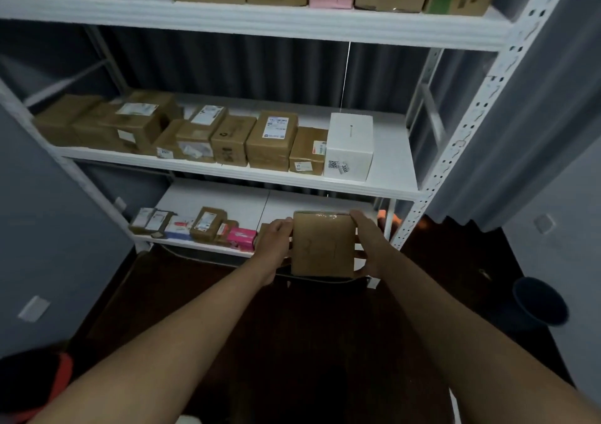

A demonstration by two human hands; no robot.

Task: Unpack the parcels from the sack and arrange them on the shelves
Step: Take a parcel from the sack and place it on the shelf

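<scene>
The brown parcel [322,244] is held between both hands in front of the bottom shelf [247,200], right of the pink box [241,237]. The left hand [274,243] and right hand [369,244] grip opposite sides, fingers [359,255] curled underneath, thumbs on top.

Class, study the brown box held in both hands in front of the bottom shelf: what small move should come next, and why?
Probably ease the brown box, gripped by the left hand and right hand, forward and down onto the bottom shelf. It is already at that level, and bare board shows right of the pink parcel.
</scene>
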